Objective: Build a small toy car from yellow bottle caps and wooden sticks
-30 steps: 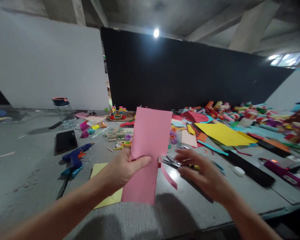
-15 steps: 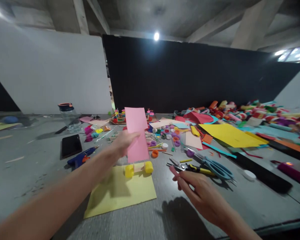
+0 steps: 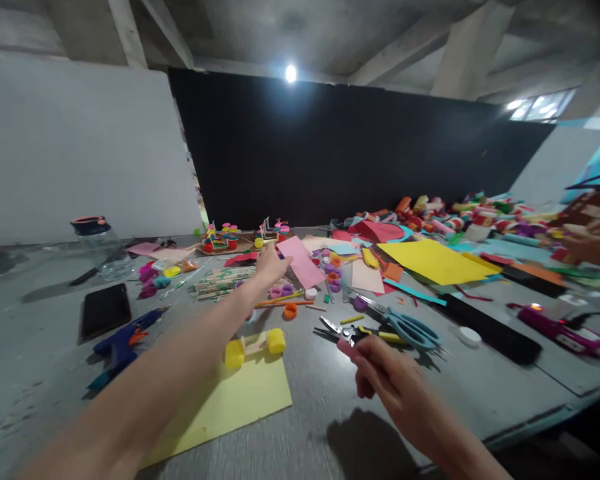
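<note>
My left hand (image 3: 271, 268) reaches across the table, its fingers closed on the left edge of a pink paper sheet (image 3: 304, 263) over the cluttered middle. Between the fingertips of my right hand (image 3: 393, 373) is a small pink paper piece (image 3: 347, 347), close to the wire-cutting pliers (image 3: 343, 328). Beyond the pliers lie blue-handled scissors (image 3: 413, 330). Nearer to me, a wooden piece with two yellow wheels (image 3: 256, 346) rests at the far edge of a pale yellow sheet (image 3: 250, 400), which my left forearm partly covers.
On the left are a blue glue gun (image 3: 123, 343), a black phone (image 3: 106, 310) and a clear bottle (image 3: 103, 250). Small toy vehicles (image 3: 223, 239) stand at the back. To the right lie a bright yellow sheet (image 3: 435, 261) and a purple device (image 3: 560, 330). Another person's hand (image 3: 593, 243) shows at far right.
My left hand has moved away from me with the pink sheet, lowering it from upright toward the table's back. The view has turned right. My right hand keeps the small pink piece.
</note>
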Demonstrator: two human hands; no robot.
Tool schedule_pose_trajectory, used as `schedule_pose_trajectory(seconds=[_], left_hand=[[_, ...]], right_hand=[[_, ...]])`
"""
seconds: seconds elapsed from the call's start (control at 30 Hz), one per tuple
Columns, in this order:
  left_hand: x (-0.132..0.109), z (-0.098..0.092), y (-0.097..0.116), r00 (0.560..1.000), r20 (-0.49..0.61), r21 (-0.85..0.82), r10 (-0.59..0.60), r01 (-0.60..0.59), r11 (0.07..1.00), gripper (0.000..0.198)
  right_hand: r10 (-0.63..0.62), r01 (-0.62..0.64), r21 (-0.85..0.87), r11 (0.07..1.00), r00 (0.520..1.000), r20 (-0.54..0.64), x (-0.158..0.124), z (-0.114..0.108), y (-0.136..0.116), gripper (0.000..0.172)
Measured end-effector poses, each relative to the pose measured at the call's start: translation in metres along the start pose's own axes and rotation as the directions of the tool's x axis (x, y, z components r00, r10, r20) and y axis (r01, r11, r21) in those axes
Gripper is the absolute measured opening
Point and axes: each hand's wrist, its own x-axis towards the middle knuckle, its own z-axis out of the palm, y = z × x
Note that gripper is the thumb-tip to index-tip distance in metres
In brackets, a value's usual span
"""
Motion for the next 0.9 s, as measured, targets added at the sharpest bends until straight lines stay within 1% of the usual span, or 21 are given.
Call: schedule_pose_trajectory(seconds=[0.07,0.13,0.2,0.27,0.3,0.37,0.43,0.53,0.6,0.7,0.8,0.9], left_hand=[[-0.025,-0.004,0.002,0.988,0.138,0.003,0.064,-0.065,0.998,0.033],[-0.059,-0.007,0.004,0.953,0.276,-0.018,0.124,-0.124,0.992,0.023],[-0.098,-0.011,0.007,0.918,0.358,-0.047,0.172,-0.166,0.985,0.021],[-0.133,-0.016,0.008,0.914,0.352,-0.054,0.201,-0.194,0.979,0.014],[-0.146,-0.019,0.007,0.923,0.310,-0.062,0.229,-0.221,0.973,0.013],[-0.163,-0.027,0.002,0.942,0.227,-0.079,0.247,-0.235,0.969,0.017],[-0.169,-0.038,-0.005,0.962,0.124,-0.104,0.245,-0.233,0.967,0.018],[-0.171,-0.056,-0.018,0.977,-0.038,-0.160,0.212,-0.215,0.963,0.015],[-0.172,-0.066,-0.026,0.978,-0.098,-0.209,0.182,-0.199,0.957,0.014],[-0.175,-0.073,-0.036,0.983,-0.112,-0.302,0.148,-0.175,0.937,0.013],[-0.179,-0.073,-0.045,0.982,-0.120,-0.403,0.148,-0.184,0.896,0.014],[-0.184,-0.069,-0.050,0.984,-0.075,-0.505,0.161,-0.177,0.845,0.017]], right_hand=[[0.016,-0.012,0.110,0.994,0.999,-0.033,0.004,0.000,-0.006,0.036],[0.023,-0.015,0.184,0.983,0.999,-0.039,0.010,0.002,-0.014,0.036],[0.016,-0.008,0.260,0.966,1.000,-0.026,0.014,0.007,-0.022,0.033],[-0.013,0.006,0.318,0.948,1.000,0.019,0.018,0.015,-0.032,0.030],[-0.032,0.013,0.339,0.941,0.998,0.051,0.020,0.018,-0.036,0.029],[-0.071,0.025,0.363,0.931,0.991,0.114,0.022,0.025,-0.044,0.027],[-0.100,0.036,0.367,0.930,0.983,0.156,0.025,0.028,-0.049,0.028],[-0.108,0.040,0.356,0.934,0.979,0.175,0.031,0.030,-0.050,0.027],[-0.101,0.035,0.353,0.935,0.980,0.172,0.034,0.030,-0.048,0.026],[-0.100,0.031,0.356,0.934,0.979,0.177,0.039,0.028,-0.046,0.028],[-0.110,0.032,0.359,0.933,0.974,0.199,0.044,0.027,-0.048,0.030],[-0.128,0.043,0.368,0.929,0.969,0.210,0.047,0.030,-0.050,0.031]])
